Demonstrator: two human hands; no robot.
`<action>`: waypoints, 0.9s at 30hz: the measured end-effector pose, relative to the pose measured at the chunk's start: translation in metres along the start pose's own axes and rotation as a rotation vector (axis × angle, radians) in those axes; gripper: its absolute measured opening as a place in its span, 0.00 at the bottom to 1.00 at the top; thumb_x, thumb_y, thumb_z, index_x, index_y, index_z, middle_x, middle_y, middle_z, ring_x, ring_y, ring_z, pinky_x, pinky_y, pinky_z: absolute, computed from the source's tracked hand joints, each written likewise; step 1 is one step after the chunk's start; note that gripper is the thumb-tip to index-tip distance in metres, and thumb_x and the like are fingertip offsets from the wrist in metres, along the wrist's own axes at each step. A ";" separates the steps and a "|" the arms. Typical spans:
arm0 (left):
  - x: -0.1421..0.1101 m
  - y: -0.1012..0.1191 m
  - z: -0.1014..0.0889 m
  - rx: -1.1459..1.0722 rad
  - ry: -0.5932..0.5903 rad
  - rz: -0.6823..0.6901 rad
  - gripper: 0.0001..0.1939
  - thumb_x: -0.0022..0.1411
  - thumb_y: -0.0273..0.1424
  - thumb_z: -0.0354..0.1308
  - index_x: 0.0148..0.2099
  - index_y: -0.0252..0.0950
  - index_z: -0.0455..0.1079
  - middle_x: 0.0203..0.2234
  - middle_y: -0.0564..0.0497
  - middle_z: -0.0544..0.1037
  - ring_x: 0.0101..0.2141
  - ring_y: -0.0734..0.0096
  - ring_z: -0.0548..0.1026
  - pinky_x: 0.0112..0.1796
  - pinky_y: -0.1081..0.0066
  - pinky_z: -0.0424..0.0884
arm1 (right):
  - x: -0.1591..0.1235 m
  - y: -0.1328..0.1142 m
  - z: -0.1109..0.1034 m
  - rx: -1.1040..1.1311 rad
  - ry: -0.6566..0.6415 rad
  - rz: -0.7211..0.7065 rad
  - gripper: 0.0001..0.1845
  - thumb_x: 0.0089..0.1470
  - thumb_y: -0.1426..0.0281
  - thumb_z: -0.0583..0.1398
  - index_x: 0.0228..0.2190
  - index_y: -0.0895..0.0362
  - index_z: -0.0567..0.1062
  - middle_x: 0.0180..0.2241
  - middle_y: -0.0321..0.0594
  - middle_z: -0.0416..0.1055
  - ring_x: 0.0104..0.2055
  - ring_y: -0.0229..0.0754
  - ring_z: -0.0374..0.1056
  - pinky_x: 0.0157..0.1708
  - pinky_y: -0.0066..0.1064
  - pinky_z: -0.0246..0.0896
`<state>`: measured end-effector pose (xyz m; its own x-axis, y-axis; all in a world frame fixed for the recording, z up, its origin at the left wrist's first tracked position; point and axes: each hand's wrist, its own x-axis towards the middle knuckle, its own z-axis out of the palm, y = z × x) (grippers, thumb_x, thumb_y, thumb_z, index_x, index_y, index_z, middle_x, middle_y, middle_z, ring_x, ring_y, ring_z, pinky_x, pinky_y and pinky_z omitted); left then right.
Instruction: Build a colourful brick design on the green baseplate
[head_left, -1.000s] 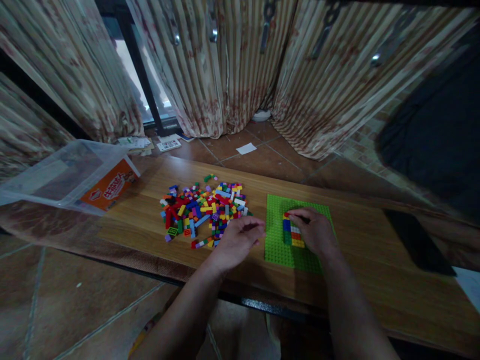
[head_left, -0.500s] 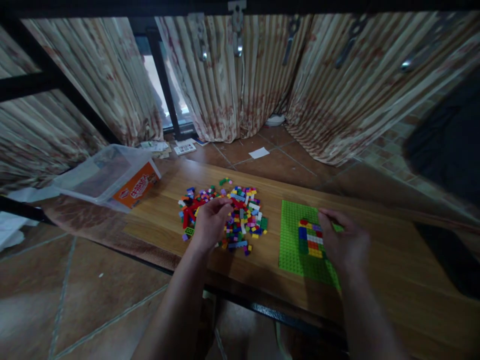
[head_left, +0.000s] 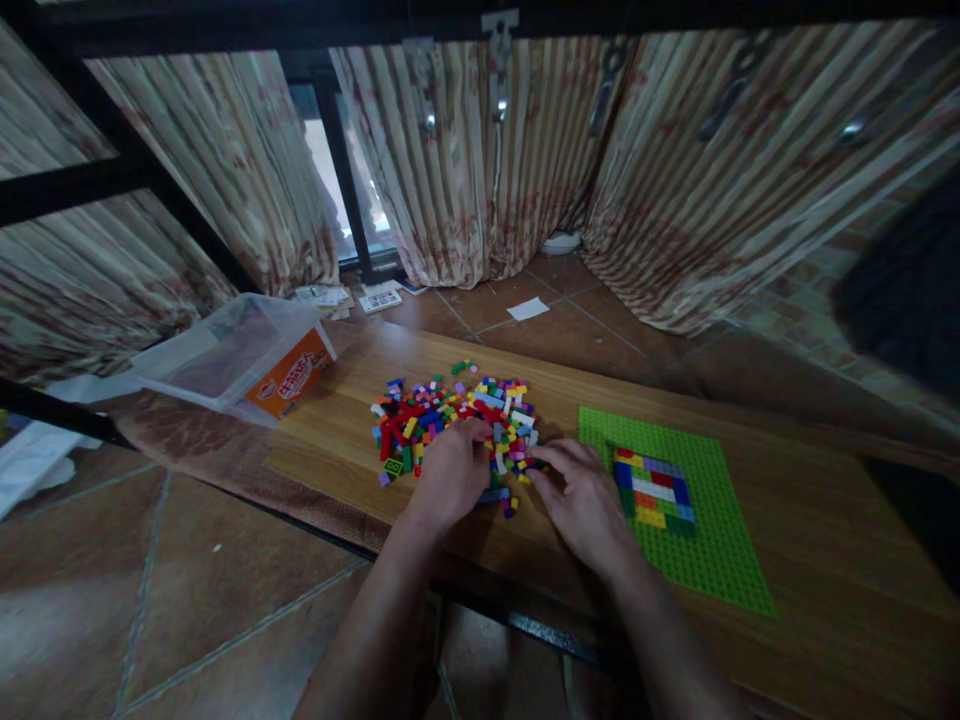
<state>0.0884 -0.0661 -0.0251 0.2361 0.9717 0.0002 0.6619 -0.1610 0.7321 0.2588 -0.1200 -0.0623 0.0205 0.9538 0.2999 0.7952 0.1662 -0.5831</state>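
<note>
Lying on the wooden surface (head_left: 817, 520), the brick pile (head_left: 439, 405) spreads under and beyond the left hand (head_left: 452, 478) and meets the fingertips of the right hand (head_left: 586, 500) at its right edge. The right hand is the nearer one to the green baseplate (head_left: 727, 545), which lies just to its right. Its thumb and forefinger stand a narrow gap apart beside small bricks; the left fingers are curled in. Whether either hand grips anything I cannot tell. The pile is loose, many-coloured and without a clear long axis. On the baseplate, the flat brick block (head_left: 655, 490) looks nearly square, with white across its middle and yellow at its near side.
</note>
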 end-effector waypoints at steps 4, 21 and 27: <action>0.001 0.001 0.000 0.012 -0.026 0.004 0.16 0.56 0.19 0.49 0.41 0.34 0.75 0.36 0.46 0.80 0.33 0.65 0.75 0.38 0.68 0.67 | 0.004 0.001 0.007 -0.026 -0.010 0.003 0.08 0.57 0.70 0.59 0.36 0.52 0.78 0.39 0.42 0.72 0.44 0.49 0.66 0.46 0.42 0.61; -0.005 0.015 0.017 -0.817 -0.402 -0.119 0.14 0.57 0.40 0.60 0.30 0.33 0.68 0.21 0.56 0.66 0.20 0.80 0.59 0.22 0.76 0.54 | -0.004 -0.019 -0.018 0.472 0.121 0.060 0.06 0.59 0.66 0.59 0.36 0.52 0.76 0.34 0.36 0.75 0.37 0.40 0.71 0.39 0.31 0.66; -0.007 0.023 0.016 -1.119 -0.521 -0.317 0.13 0.47 0.36 0.65 0.26 0.33 0.66 0.18 0.57 0.64 0.17 0.83 0.56 0.19 0.77 0.47 | -0.006 -0.023 -0.025 0.705 0.086 0.163 0.05 0.56 0.66 0.62 0.33 0.53 0.77 0.30 0.35 0.76 0.34 0.38 0.72 0.37 0.30 0.67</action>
<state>0.1136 -0.0797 -0.0193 0.5971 0.7171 -0.3594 -0.1584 0.5447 0.8235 0.2555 -0.1362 -0.0319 0.1760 0.9619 0.2094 0.1989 0.1736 -0.9645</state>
